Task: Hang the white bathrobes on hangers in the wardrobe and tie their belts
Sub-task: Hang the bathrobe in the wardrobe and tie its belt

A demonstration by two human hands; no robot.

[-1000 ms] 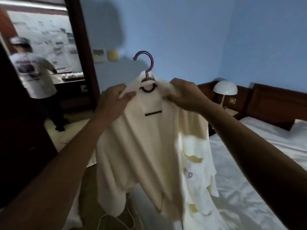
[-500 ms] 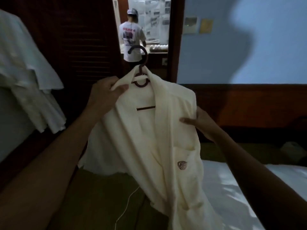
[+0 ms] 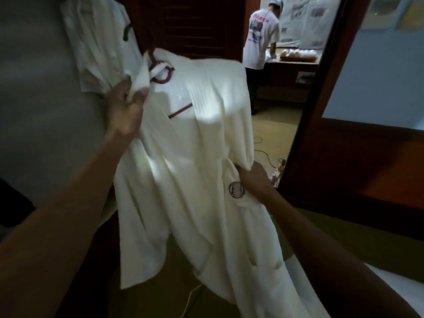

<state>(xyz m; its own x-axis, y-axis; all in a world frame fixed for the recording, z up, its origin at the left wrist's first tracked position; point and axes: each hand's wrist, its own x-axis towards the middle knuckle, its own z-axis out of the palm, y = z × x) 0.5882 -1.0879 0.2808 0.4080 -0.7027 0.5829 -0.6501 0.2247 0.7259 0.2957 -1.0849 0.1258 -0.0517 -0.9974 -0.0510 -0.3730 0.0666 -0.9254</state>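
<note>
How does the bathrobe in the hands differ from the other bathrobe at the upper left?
The held bathrobe sits on a dark red hanger; the other bathrobe on a green hanger. The left hand and right hand grip the held bathrobe; no hand grips the other. Both are white.

You're facing a dark louvred door (image 3: pixel 195 26); blue wall (image 3: pixel 378 76) right, olive floor (image 3: pixel 344 244), person (image 3: pixel 261 37) at counter (image 3: pixel 286 65) beyond. Dim.

"OSAKA" on a white T-shirt (image 3: pixel 261 37)
</note>
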